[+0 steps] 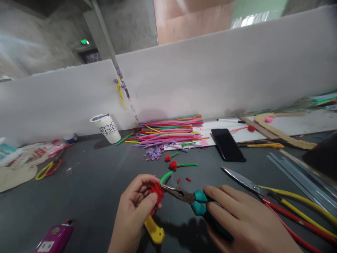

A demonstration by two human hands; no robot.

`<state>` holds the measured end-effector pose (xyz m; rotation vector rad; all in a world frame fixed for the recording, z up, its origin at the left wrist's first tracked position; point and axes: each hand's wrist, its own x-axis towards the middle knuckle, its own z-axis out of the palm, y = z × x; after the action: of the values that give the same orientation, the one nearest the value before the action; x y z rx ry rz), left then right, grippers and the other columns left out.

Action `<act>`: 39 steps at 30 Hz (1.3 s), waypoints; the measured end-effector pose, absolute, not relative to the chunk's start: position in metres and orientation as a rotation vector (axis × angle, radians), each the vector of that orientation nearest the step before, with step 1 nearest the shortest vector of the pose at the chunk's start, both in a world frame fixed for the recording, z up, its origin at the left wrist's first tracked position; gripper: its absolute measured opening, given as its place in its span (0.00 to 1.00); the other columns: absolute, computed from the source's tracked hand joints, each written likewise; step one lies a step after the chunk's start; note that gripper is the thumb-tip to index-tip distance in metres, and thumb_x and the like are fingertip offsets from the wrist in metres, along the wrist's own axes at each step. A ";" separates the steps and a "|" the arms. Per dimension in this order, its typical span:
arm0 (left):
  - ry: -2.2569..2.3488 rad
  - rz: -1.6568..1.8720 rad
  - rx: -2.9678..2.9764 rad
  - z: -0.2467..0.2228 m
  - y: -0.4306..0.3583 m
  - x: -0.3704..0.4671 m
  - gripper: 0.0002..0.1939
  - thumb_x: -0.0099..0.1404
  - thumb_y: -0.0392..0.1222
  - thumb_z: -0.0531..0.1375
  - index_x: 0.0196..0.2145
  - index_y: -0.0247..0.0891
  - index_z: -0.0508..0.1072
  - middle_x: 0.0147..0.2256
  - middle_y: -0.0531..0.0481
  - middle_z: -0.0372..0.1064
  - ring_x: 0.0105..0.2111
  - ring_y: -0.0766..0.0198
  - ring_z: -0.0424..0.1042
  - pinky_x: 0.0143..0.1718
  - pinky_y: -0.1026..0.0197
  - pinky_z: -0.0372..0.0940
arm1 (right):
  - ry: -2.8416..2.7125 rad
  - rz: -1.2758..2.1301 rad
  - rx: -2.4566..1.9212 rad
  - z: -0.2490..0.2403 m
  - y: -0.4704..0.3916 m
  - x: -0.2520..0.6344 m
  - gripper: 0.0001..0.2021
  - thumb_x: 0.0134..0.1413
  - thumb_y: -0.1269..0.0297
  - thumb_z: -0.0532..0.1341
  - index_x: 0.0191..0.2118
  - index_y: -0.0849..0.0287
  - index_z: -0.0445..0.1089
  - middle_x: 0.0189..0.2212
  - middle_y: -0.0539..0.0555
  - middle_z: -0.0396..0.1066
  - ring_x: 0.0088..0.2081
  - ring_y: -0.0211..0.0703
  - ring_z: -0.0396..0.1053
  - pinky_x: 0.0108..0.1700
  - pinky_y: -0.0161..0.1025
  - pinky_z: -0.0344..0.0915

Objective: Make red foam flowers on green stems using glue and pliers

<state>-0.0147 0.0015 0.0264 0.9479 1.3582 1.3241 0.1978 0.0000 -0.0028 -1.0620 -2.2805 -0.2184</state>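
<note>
Near the bottom centre, my left hand (137, 207) pinches a fluffy red flower (157, 192) between thumb and fingers, with a green stem (166, 176) rising from it. My right hand (237, 214) is wrapped round the teal handles of long-nose pliers (184, 196). The pliers' tips touch the flower where the green stem meets the red part. A yellow handle (154, 230) shows below my left hand. Behind the pliers, two small red flowers with green stems (173, 165) lie on the dark table, beside small red pieces (188, 179).
Coloured pipe cleaners (171, 131) and purple bits (154, 153) lie at the back centre. A white cup (107, 129) stands left, a black phone (228, 144) right. Large scissors (259, 190) lie at right, small scissors (48, 170) left, and a purple device (54, 239) lower left.
</note>
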 end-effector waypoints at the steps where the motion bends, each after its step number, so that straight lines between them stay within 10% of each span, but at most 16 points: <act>1: 1.366 1.332 0.944 0.027 0.001 -0.014 0.06 0.52 0.39 0.65 0.30 0.39 0.78 0.25 0.53 0.72 0.22 0.67 0.68 0.24 0.65 0.67 | -2.284 -0.222 -1.066 -0.003 0.000 0.198 0.06 0.49 0.75 0.59 0.30 0.55 0.69 0.38 0.51 0.76 0.35 0.45 0.68 0.35 0.41 0.64; 30: 1.239 1.275 1.099 0.007 0.008 -0.022 0.04 0.58 0.39 0.63 0.33 0.39 0.78 0.24 0.54 0.70 0.22 0.67 0.70 0.24 0.68 0.64 | -2.408 -0.567 -1.050 -0.004 0.000 0.196 0.07 0.43 0.75 0.61 0.28 0.54 0.69 0.36 0.50 0.75 0.31 0.46 0.61 0.31 0.44 0.57; 39: 1.167 1.368 0.909 0.016 0.006 -0.022 0.10 0.57 0.41 0.68 0.38 0.39 0.78 0.34 0.48 0.78 0.30 0.59 0.78 0.33 0.61 0.70 | -2.151 -0.254 -0.993 0.009 0.007 0.204 0.05 0.56 0.70 0.58 0.31 0.56 0.70 0.40 0.56 0.75 0.42 0.49 0.69 0.45 0.44 0.65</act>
<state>-0.0222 0.0059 0.0158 0.9087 1.1670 1.3684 0.2036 0.0068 0.0091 -0.9929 -2.1505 -0.2540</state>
